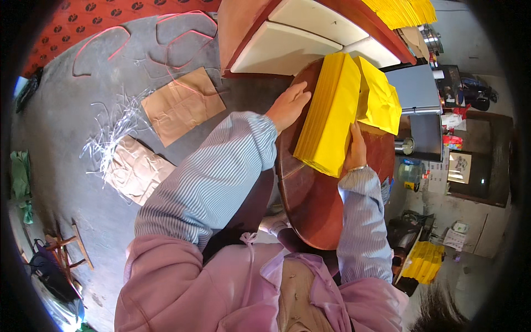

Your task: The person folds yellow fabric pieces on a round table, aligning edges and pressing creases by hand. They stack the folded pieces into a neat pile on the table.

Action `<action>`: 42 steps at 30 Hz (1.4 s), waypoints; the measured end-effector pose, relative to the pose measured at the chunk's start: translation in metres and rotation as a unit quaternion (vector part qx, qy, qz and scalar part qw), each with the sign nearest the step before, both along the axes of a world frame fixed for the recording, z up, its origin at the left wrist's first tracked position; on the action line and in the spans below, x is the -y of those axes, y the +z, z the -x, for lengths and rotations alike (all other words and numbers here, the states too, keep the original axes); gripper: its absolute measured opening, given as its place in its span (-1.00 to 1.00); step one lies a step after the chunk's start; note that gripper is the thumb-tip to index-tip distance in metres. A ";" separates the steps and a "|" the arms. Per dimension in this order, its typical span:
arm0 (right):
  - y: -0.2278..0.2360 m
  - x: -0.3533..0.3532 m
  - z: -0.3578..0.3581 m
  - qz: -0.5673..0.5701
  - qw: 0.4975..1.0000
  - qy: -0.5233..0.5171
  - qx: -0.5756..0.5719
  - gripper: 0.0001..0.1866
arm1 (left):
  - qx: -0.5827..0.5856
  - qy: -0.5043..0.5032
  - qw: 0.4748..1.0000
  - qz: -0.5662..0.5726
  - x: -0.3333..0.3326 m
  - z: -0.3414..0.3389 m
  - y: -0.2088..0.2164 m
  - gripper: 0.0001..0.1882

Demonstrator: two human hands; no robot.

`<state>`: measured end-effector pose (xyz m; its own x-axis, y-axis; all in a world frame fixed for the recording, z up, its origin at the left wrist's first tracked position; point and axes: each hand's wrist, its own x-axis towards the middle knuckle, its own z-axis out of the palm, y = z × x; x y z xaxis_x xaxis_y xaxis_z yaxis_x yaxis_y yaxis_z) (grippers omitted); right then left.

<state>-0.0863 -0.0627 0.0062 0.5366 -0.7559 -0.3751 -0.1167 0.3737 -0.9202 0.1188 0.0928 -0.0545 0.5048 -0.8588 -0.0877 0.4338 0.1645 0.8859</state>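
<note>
A thick stack of folded yellow paper [330, 113] stands at a slant on a rounded reddish-brown wooden table [310, 191]. My right hand [357, 148] grips the stack's lower right side, its fingers partly hidden behind the paper. Just left of the stack is my left hand [290, 106], with thumb and forefinger apart and nothing visible between them. Another yellow paper piece [380, 102], creased and loosely folded, lies against the stack's right side. Striped sleeve covers reach to both wrists.
A cabinet with cream drawers [285, 48] borders the table's far side. On the grey floor at left lie a brown paper sheet [183, 105], a crumpled paper bundle [138, 169], white plastic strands [119, 130] and pink cord [191, 36]. More yellow paper [423, 263] sits at right.
</note>
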 end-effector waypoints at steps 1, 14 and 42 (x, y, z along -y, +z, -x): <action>0.002 -0.007 0.002 -0.021 1.000 -0.017 0.001 -0.43 | -0.003 -0.001 1.000 0.009 -0.011 0.000 -0.002 -0.32; -0.026 -0.109 0.055 0.049 0.986 -0.055 0.152 -0.37 | 0.535 0.013 0.843 0.051 -0.015 0.078 0.095 -0.48; -0.056 -0.159 0.055 0.196 0.951 -0.188 0.147 -0.53 | 0.741 -0.126 0.637 -0.170 -0.021 0.102 0.088 -0.45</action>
